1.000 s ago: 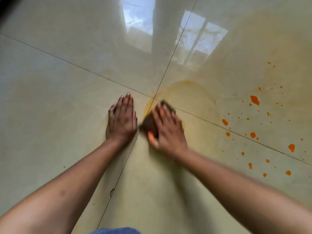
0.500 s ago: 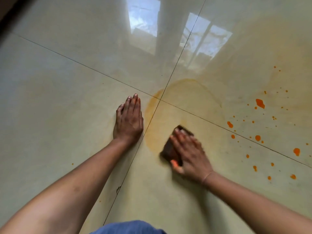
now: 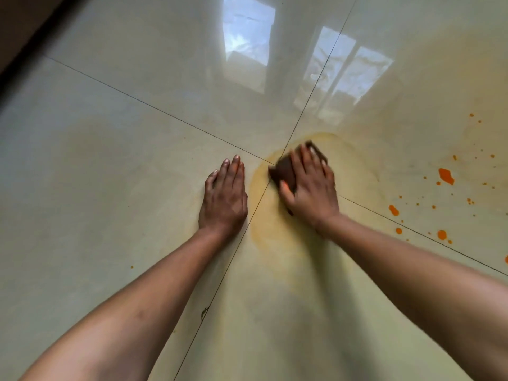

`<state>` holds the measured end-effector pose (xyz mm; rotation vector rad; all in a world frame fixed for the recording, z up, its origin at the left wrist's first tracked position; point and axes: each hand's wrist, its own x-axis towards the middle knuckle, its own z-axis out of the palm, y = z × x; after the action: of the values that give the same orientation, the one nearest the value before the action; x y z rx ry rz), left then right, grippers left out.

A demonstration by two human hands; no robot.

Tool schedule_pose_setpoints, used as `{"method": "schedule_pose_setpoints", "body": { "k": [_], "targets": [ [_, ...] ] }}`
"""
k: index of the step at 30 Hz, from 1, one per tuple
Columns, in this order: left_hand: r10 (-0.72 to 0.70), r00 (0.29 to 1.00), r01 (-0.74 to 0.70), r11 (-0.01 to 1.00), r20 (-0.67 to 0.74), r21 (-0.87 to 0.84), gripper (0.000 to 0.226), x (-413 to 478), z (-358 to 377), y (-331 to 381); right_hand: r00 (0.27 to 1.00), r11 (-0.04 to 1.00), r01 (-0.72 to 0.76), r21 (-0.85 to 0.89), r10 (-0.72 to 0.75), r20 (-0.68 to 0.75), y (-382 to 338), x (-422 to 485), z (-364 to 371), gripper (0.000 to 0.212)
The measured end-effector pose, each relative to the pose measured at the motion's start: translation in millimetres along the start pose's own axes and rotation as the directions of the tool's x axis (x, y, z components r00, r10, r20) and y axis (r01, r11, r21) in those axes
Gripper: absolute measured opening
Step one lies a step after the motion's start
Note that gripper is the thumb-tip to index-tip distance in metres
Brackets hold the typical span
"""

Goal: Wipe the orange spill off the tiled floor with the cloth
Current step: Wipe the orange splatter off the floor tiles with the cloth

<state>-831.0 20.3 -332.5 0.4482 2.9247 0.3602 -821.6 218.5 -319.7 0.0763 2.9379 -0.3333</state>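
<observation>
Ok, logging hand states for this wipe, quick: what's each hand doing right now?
Left hand: open, flat on the tiled floor, holding nothing.
Right hand: open, fingers extended, pressing the dark cloth down.

I see the left hand [image 3: 224, 199] flat on the floor [image 3: 110, 160], just left of the grout line, near the crossing [image 3: 275, 164] where four tiles meet. The right hand [image 3: 310, 185] lies on the cloth [image 3: 284, 171] just right of that crossing, on the smeared spill [image 3: 264, 232], which reaches nearer between both hands. Scattered drops [image 3: 445, 176] lie well to the right.
</observation>
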Motion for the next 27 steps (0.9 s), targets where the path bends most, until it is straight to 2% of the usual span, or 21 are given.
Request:
{"method": "schedule_pose_setpoints", "body": {
  "k": [2, 4, 6, 9, 10, 11, 13, 14, 15, 16, 17, 19, 20, 21, 22, 23, 24, 25, 26, 27],
  "targets": [
    [0.009, 1.000, -0.009, 1.000, -0.008, -0.003, 0.060, 1.8, 1.6, -1.8, 0.999, 0.999, -0.032, 0.006, 0.032, -0.004, -23.7, 40.9, -1.7, 0.078],
    [0.013, 1.000, -0.014, 1.000, -0.006, -0.024, 0.061, 1.9, 1.3, -1.7, 0.990, 0.989, 0.140, -0.039, -0.140, -0.004, -31.9, 27.2, 6.1, 0.077],
    [0.015, 1.000, -0.015, 1.000, 0.021, -0.020, 0.060, 0.7, -0.7, -1.8, 0.938, 0.935, 0.347, -0.076, -0.344, 0.047, -22.5, -28.0, 14.2, 0.076],
    [0.005, 0.999, -0.004, 1.000, 0.036, -0.001, 0.060, 0.2, -2.4, -0.4, 0.854, 0.854, 0.511, -0.094, -0.492, 0.172, 2.0, -59.1, 12.3, 0.077],
    [0.003, 0.999, -0.003, 1.000, 0.034, -0.004, 0.060, 0.5, -2.2, 0.4, 0.849, 0.847, 0.520, -0.110, -0.498, 0.179, 2.9, -41.1, 8.2, 0.076],
    [0.006, 1.000, -0.006, 1.000, 0.031, -0.001, 0.060, 0.5, -1.6, -0.3, 0.876, 0.874, 0.474, -0.107, -0.456, 0.153, -3.1, -16.5, 3.0, 0.075],
    [0.005, 1.000, -0.005, 1.000, 0.009, -0.003, 0.060, -0.1, -0.1, -1.9, 0.945, 0.943, 0.321, -0.084, -0.314, 0.087, -15.8, 33.1, -9.3, 0.074],
    [0.003, 1.000, -0.003, 1.000, -0.003, -0.010, 0.060, 0.4, 1.2, -2.6, 0.954, 0.953, 0.295, -0.076, -0.289, 0.078, -17.8, 46.6, -11.1, 0.075],
    [0.007, 1.000, -0.007, 1.000, -0.004, -0.013, 0.060, 1.0, 1.3, -2.9, 0.938, 0.936, 0.343, -0.073, -0.337, 0.084, -15.7, 47.0, -9.6, 0.075],
    [0.013, 1.000, -0.014, 1.000, -0.003, -0.013, 0.059, 1.5, 1.5, -2.6, 0.882, 0.881, 0.468, -0.073, -0.459, 0.110, -8.6, 36.2, -6.3, 0.076],
    [0.017, 1.000, -0.017, 1.000, 0.000, -0.009, 0.059, 1.8, 1.4, -2.3, 0.780, 0.780, 0.622, -0.073, -0.608, 0.148, 0.3, 17.0, -0.4, 0.075],
    [0.007, 1.000, -0.007, 1.000, 0.023, -0.001, 0.060, 2.0, 0.3, -2.1, 0.503, 0.522, 0.853, -0.016, -0.814, 0.289, 18.9, -17.6, 1.8, 0.074],
    [0.002, 1.000, -0.002, 1.000, 0.030, 0.000, 0.061, 1.3, -0.3, -0.9, 0.432, 0.450, 0.893, -0.009, -0.851, 0.298, 26.7, -14.7, -0.1, 0.074],
    [0.000, 1.000, 0.000, 1.000, 0.026, 0.007, 0.061, 0.8, -0.2, -0.9, 0.456, 0.467, 0.884, -0.030, -0.844, 0.283, 27.3, -2.2, -3.0, 0.073],
    [-0.001, 1.000, 0.000, 1.000, 0.020, 0.012, 0.061, 0.7, -0.1, -1.0, 0.585, 0.592, 0.804, -0.057, -0.771, 0.253, 22.9, 15.7, -5.9, 0.072],
    [-0.005, 1.000, 0.004, 1.000, 0.015, 0.010, 0.060, 0.3, -0.1, -1.5, 0.759, 0.760, 0.645, -0.081, -0.625, 0.181, 16.5, 34.9, -9.9, 0.073],
    [-0.011, 1.000, 0.011, 1.000, 0.006, 0.008, 0.060, 0.0, 0.8, -2.2, 0.888, 0.885, 0.456, -0.090, -0.446, 0.115, 9.1, 49.7, -13.8, 0.075],
    [-0.012, 1.000, 0.012, 1.000, -0.001, 0.006, 0.059, -0.1, 1.2, -2.3, 0.949, 0.946, 0.313, -0.079, -0.308, 0.069, 2.0, 51.5, -14.9, 0.076],
    [-0.006, 1.000, 0.006, 1.000, -0.002, 0.001, 0.059, 0.0, 1.2, -2.2, 0.959, 0.958, 0.284, -0.044, -0.282, 0.030, -4.4, 39.4, -9.9, 0.078],
    [0.001, 1.000, -0.001, 1.000, 0.003, -0.004, 0.059, 0.3, 0.8, -2.1, 0.930, 0.930, 0.366, -0.008, -0.366, 0.024, -8.9, 15.7, -0.2, 0.078]
  ]
}}
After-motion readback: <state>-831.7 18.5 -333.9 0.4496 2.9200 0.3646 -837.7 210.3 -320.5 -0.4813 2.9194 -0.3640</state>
